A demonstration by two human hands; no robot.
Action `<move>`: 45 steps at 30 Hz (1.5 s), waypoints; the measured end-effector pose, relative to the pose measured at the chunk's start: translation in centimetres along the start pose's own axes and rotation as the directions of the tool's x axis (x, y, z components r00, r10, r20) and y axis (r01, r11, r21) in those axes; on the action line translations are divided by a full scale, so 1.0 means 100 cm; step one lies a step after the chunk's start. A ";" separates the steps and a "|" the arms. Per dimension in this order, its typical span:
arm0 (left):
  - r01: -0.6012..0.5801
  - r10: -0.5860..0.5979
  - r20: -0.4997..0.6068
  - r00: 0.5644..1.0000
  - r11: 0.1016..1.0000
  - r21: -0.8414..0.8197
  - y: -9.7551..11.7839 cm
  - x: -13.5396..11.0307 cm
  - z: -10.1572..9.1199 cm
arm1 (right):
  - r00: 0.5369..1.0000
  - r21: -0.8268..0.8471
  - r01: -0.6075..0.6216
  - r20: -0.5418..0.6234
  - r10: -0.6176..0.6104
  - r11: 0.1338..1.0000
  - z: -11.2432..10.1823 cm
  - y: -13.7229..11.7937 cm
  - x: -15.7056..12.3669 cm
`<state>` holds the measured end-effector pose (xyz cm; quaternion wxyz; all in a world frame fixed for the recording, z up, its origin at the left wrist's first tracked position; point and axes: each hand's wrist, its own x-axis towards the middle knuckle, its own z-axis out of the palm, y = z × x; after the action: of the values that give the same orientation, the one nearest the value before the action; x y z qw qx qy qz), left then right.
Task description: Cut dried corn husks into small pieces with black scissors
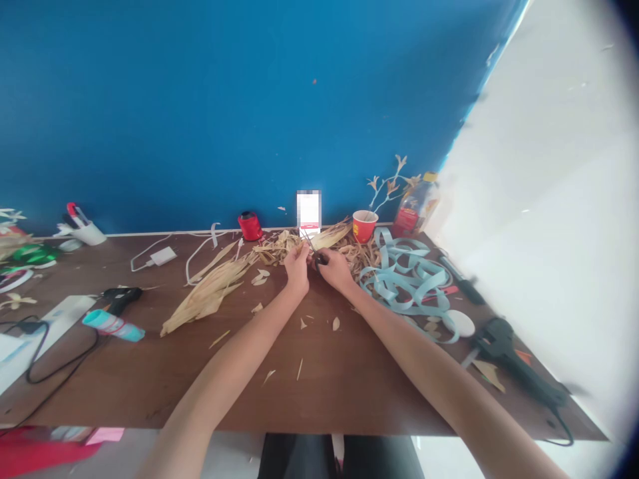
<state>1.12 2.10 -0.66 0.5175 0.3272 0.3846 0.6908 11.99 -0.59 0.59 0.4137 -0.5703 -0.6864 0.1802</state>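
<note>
Both arms reach out to the middle of a brown table (150, 379). My left hand (297, 269) is closed in a pinch on a piece of dried corn husk (294, 247) from the heap at the back. My right hand (333, 269) is closed on black-handled scissors (317, 256), whose blades point up-left toward that husk. A long bundle of pale husk leaves (207, 296) lies just left of my hands. Small cut husk scraps (335, 323) are scattered on the wood in front of them.
A tangle of light blue ribbon (407, 279) lies to the right, with a red paper cup (364, 226) behind it and a black glue gun (504, 346) near the right edge. A red spool (249, 226), white charger (162, 256) and teal tube (112, 324) sit left.
</note>
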 end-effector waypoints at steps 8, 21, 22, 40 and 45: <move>0.000 0.000 0.002 1.000 1.000 -0.011 0.001 -0.001 0.001 | 1.000 -0.014 0.006 0.000 -0.006 1.000 0.000 0.001 0.000; 0.008 -0.010 -0.072 0.997 1.000 -0.018 0.004 0.000 0.000 | 1.000 -0.085 0.011 0.025 -0.009 0.996 -0.001 -0.002 0.001; 0.004 -0.005 -0.072 0.997 1.000 -0.014 0.004 0.000 0.000 | 1.000 -0.091 0.016 0.026 -0.014 0.996 -0.001 -0.001 0.001; -0.058 0.055 -0.159 0.986 0.998 -0.012 -0.004 0.007 -0.005 | 0.999 -0.180 -0.009 0.039 0.016 0.984 0.000 -0.001 0.000; -0.102 0.107 -0.076 0.991 0.992 0.070 -0.003 0.003 -0.002 | 0.999 -0.174 -0.002 0.039 0.009 0.985 -0.001 -0.002 0.000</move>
<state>1.01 2.36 -1.07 0.4536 0.3362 0.4098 0.7164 12.00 -0.64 0.80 0.3482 -0.6025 -0.7060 0.1319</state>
